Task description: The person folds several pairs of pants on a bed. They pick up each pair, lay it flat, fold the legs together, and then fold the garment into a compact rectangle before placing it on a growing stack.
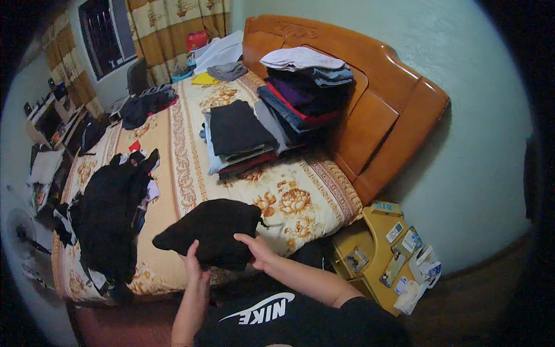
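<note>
A black folded garment is held between my two hands at the near edge of the bed; its exact kind does not show. My left hand grips its lower left edge, thumb on top and fingers partly hidden beneath. At its right end my right hand pinches the cloth, thumb over the top. Beyond it lies a stack of folded clothes with a black piece uppermost. A taller pile leans toward the headboard, topped by a white garment. To the left spreads a loose heap of dark clothes.
A carved wooden headboard borders the flower-patterned bed on the right. Beside it stands a yellow nightstand with small items. More clothes lie at the far side. At the left edge is a fan.
</note>
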The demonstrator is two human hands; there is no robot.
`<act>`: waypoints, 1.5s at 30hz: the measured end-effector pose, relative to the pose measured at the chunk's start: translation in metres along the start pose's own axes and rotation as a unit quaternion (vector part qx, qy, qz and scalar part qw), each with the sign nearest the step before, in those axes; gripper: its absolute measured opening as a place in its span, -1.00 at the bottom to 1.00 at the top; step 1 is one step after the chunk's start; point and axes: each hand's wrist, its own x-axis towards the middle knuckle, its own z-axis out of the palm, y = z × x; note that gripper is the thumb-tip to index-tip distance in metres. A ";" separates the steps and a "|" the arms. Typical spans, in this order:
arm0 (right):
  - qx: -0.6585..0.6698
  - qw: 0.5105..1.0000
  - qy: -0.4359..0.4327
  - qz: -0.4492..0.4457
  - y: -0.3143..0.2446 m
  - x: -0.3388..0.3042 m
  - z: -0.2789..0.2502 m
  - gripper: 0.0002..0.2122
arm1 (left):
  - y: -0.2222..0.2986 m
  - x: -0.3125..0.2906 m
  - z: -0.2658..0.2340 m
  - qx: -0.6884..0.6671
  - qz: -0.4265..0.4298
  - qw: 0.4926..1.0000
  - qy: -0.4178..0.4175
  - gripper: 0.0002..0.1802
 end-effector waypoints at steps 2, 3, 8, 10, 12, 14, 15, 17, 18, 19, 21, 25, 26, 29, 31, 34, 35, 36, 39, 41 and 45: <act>0.043 0.999 0.012 -0.011 -0.053 -0.032 0.030 -0.59 | 0.032 -0.016 0.064 0.044 0.073 0.994 -0.065 -0.55; 0.054 0.998 -0.012 -0.020 -0.079 -0.037 0.035 -0.59 | 0.041 -0.015 0.095 0.056 0.092 0.991 -0.083 -0.53; -0.008 0.980 -0.080 -0.182 -0.247 -0.040 0.059 -0.60 | 0.091 0.013 0.301 0.098 0.108 0.941 -0.306 -0.54; -0.024 0.964 -0.100 -0.247 -0.329 -0.030 0.087 -0.59 | 0.133 0.044 0.386 0.128 0.148 0.884 -0.424 -0.56; 0.011 0.926 -0.088 -0.367 -0.407 -0.018 0.115 -0.70 | 0.163 0.049 0.457 0.152 0.163 0.874 -0.433 -0.36; 0.066 0.895 -0.160 -0.411 -0.502 0.040 0.101 -0.77 | 0.151 0.045 0.476 0.160 0.131 0.890 -0.406 -0.17; 0.065 0.894 -0.083 -0.436 -0.513 0.058 0.096 -0.74 | 0.137 0.058 0.468 0.206 0.134 0.866 -0.436 -0.10; 0.043 0.875 -0.077 -0.476 -0.576 0.104 0.044 -0.68 | 0.089 0.043 0.443 0.285 0.132 0.819 -0.480 0.00; 0.016 0.897 -0.005 -0.442 -0.583 0.113 0.025 -0.66 | 0.069 0.045 0.415 0.281 0.071 0.832 -0.473 -0.03; -0.012 0.914 0.071 -0.400 -0.585 0.125 0.002 -0.64 | 0.045 0.063 0.371 0.285 0.018 0.831 -0.478 -0.03; 0.040 0.902 0.061 -0.426 -0.606 0.183 -0.062 -0.54 | 0.007 0.089 0.265 0.315 -0.045 0.801 -0.507 -0.02; 0.096 0.898 0.118 -0.413 -0.580 0.239 -0.065 -0.69 | 0.002 0.066 0.085 0.344 -0.177 0.866 -0.316 0.06; 0.072 0.897 0.116 -0.420 -0.572 0.228 -0.060 -0.67 | 0.003 0.061 0.065 0.329 -0.182 0.884 -0.278 0.05; 0.087 0.879 0.178 -0.433 -0.575 0.219 -0.058 -0.57 | 0.009 0.055 0.040 0.294 -0.173 0.924 -0.173 0.01; 0.125 0.876 0.156 -0.439 -0.578 0.214 -0.062 -0.50 | 0.013 0.053 0.030 0.252 -0.143 0.936 -0.199 -0.02; 0.153 0.781 0.372 -0.478 -0.554 0.179 -0.033 -0.54 | 0.016 0.043 0.022 0.191 -0.114 0.954 -0.203 -0.17; 0.058 0.761 0.380 -0.522 -0.537 0.172 -0.031 -0.58 | 0.018 0.038 0.015 0.180 -0.117 0.957 -0.193 -0.21; -0.036 0.732 0.382 -0.563 -0.521 0.166 -0.033 -0.62 | 0.020 0.034 0.009 0.168 -0.121 0.961 -0.183 -0.24; -0.208 0.555 0.443 -0.672 -0.439 0.200 -0.061 -0.71 | 0.022 0.027 -0.022 0.179 -0.092 0.969 -0.143 -0.45; -0.344 0.574 0.336 -0.663 -0.305 0.211 -0.057 -0.74 | 0.012 0.028 -0.060 0.192 -0.073 0.975 -0.086 -0.57; -0.637 0.552 0.171 -0.510 -0.050 0.212 -0.082 -0.68 | 0.009 0.024 -0.106 0.204 -0.037 0.976 0.063 -0.71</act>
